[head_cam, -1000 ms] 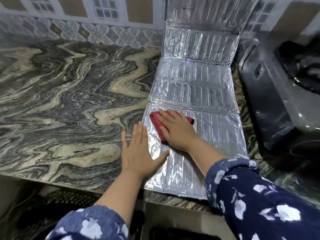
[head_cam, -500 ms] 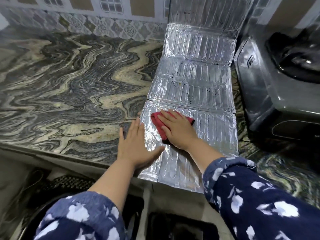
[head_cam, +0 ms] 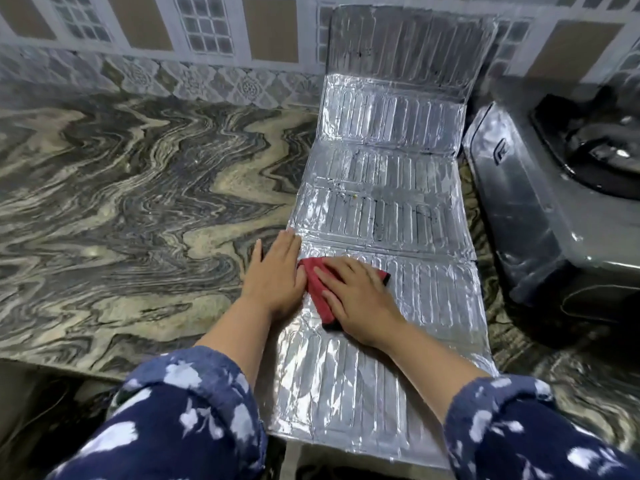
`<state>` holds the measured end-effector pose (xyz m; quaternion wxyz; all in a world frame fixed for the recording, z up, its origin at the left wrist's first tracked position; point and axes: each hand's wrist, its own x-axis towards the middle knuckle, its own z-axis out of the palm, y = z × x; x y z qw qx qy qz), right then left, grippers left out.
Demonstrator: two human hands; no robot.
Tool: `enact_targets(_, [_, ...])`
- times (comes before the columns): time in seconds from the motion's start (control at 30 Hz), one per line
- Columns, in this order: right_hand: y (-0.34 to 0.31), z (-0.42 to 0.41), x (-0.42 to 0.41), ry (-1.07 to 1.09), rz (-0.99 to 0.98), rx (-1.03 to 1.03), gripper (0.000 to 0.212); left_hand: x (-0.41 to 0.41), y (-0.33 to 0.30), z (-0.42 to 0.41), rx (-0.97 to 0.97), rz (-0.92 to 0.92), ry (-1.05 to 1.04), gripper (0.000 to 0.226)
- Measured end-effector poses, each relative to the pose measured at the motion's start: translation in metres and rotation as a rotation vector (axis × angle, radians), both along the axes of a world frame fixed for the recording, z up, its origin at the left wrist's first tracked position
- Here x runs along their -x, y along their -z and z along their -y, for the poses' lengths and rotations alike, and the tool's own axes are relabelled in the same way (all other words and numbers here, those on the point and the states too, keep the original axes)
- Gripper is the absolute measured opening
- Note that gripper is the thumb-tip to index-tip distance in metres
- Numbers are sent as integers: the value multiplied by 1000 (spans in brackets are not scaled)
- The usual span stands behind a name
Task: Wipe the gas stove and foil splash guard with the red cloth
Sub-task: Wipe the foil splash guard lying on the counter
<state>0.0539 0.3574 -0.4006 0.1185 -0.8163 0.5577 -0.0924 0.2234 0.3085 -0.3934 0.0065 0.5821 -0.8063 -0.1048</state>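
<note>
The foil splash guard lies unfolded flat on the marble counter, its far panel leaning up against the tiled wall and its near end hanging over the counter's front edge. My right hand presses flat on the folded red cloth on the guard's left side. My left hand lies palm down, fingers together, on the guard's left edge, touching the cloth. The steel gas stove stands to the right of the guard, with a dark burner top.
The swirled marble counter stretches left of the guard. Patterned wall tiles run along the back. The counter's front edge crosses the lower left, with dark space below it.
My left hand slid forward along the guard's left edge, up beside the cloth. The right hand and cloth hold about the same spot. The view shifted back, showing more of the guard's near end.
</note>
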Motion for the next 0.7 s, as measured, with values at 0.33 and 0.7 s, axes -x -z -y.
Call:
enact_targets(0.33, [1, 88, -11, 246, -124, -2, 50, -6, 14, 2, 99, -66, 44, 75])
enact_targets(0.7, [-2, 182, -2, 269, -177, -97, 54, -6, 14, 1, 113, -80, 37, 74])
